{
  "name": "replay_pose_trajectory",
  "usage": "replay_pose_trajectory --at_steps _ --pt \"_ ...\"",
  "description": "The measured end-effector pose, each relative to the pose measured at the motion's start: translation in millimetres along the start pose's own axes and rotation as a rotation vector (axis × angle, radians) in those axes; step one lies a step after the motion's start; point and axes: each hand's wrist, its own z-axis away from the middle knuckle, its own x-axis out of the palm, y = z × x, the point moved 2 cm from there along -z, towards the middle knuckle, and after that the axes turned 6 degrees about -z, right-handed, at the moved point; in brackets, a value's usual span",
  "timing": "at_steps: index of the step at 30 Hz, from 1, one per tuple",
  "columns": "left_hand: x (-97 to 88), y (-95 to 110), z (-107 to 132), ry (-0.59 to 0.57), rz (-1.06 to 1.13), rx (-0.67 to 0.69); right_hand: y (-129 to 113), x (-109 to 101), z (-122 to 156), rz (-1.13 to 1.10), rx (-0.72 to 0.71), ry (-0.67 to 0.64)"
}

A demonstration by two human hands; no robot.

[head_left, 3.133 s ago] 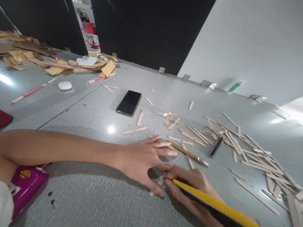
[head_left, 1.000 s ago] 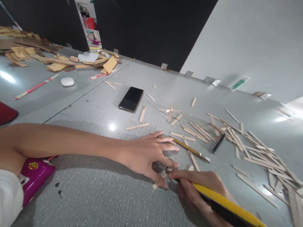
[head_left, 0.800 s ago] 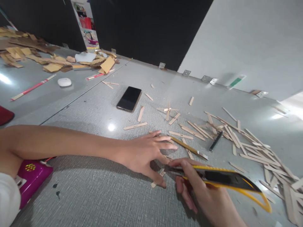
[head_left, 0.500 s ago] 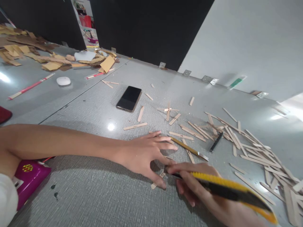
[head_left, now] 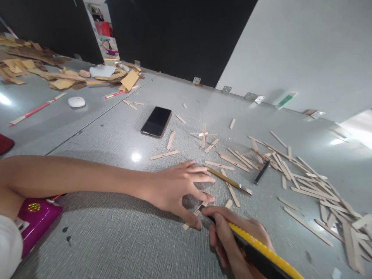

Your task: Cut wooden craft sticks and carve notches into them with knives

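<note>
My left hand lies palm down on the grey table with its fingers spread. Its thumb and index finger press on a short wooden craft stick with small cuts in its middle. In my right hand is a yellow and black utility knife, gripped like a pen. The blade end rests at the stick, between the left thumb and index finger; the tip is hard to make out. Beyond the left fingertips lies a slim tan tool with a metal tip. Another craft stick shows just behind the right hand.
Many loose craft sticks spread over the right side, with a black pen-like object among them. A phone lies ahead, a white case farther left. Torn cardboard is piled back left. A purple device sits by my left arm.
My right hand has shifted slightly left and down, and the knife is now angled more steeply toward me. The left hand stays on the stick. The view has moved a little.
</note>
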Motion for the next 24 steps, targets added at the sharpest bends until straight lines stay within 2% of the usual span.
replay_pose_trajectory --at_steps 2,4,6,8,11,12,14,15,17,19,21,24 --pt "-0.7 1 -1 0.008 -0.015 0.009 2 2 1 -0.114 0.176 0.020" --pt "-1.3 2 -2 0.011 -0.029 0.014 3 -1 -2 -0.177 0.269 0.022" --pt "-1.3 3 -3 0.015 -0.044 0.010 6 -8 -8 -0.212 0.307 0.001" --pt "-0.6 4 -3 0.017 -0.056 0.003 10 -16 -15 -0.208 0.290 -0.077" --pt "0.6 4 -3 0.026 -0.071 -0.005 8 -30 -26 -0.070 0.133 -0.294" --pt "0.8 4 -2 0.029 -0.070 -0.006 4 -33 -29 0.023 0.020 -0.383" --pt "0.7 3 -1 0.031 -0.062 -0.001 -9 -38 -32 0.225 -0.303 -0.542" --pt "0.5 3 -1 0.033 -0.057 0.004 -15 -39 -32 0.317 -0.460 -0.591" --pt "0.0 3 0 0.042 -0.055 0.015 -23 -39 -29 0.492 -0.667 -0.620" --pt "0.1 2 0 0.041 -0.065 0.013 -25 -37 -25 0.630 -0.741 -0.617" --pt "0.6 2 0 0.033 -0.073 0.006 -21 -33 -21 0.668 -0.765 -0.585" --pt "1.4 2 -1 0.030 -0.074 0.009 -11 -25 -15 0.469 -0.652 -0.516"
